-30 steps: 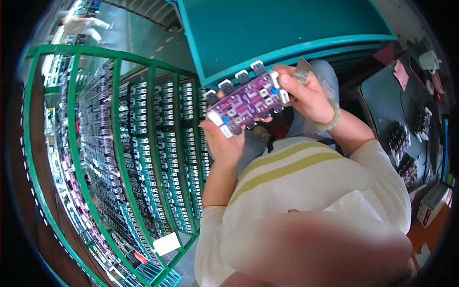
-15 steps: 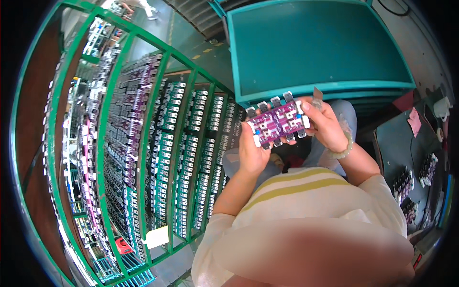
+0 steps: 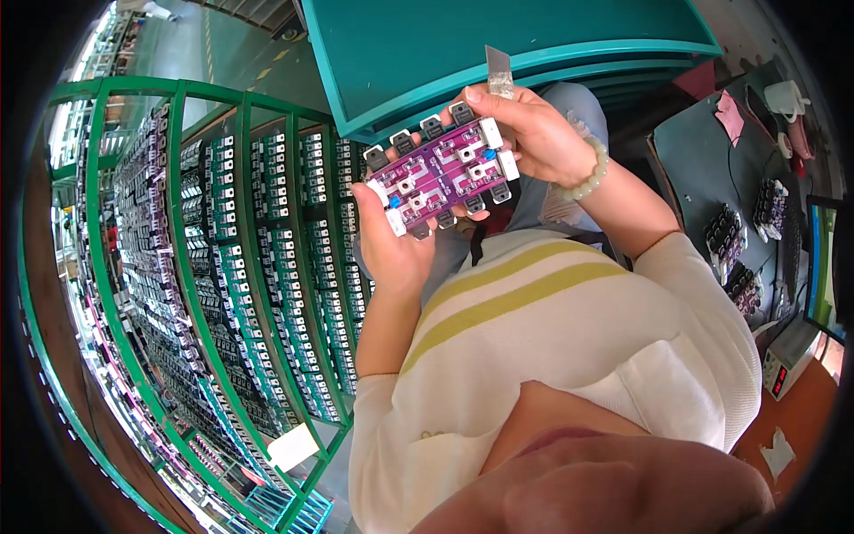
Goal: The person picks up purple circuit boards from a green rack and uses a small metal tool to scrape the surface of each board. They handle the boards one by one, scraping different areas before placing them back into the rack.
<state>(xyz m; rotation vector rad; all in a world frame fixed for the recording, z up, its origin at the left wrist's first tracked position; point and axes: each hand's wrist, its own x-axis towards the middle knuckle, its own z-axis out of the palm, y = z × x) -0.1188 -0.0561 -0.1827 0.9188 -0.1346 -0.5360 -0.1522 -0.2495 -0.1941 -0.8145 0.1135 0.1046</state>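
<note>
A purple circuit board (image 3: 438,174) is tilted in front of me between my two hands. Black tabbed components line its long edges, with white blocks at the ends and two small blue parts on its face. My left hand (image 3: 396,240) grips the left end, thumb at the near-left corner and fingers partly hidden beneath. My right hand (image 3: 543,133) is closed at the far-right corner, its thumb by a black component; some fingers are hidden behind the board. A flat grey metal blade (image 3: 500,71) with a wrapped lower part sticks up from that same hand.
On the left stands a green rack (image 3: 182,231) packed with rows of boards. A teal table (image 3: 498,36) lies ahead. At right, a dark bench (image 3: 685,165) bears several boards, a pink paper (image 3: 729,117) and a white cup (image 3: 786,100); a monitor (image 3: 825,267) stands near it.
The view has shifted, so the board, hands and rack sit further left in it. Both hands still hold the board, and the right thumb now lies beside its far edge rather than over the end.
</note>
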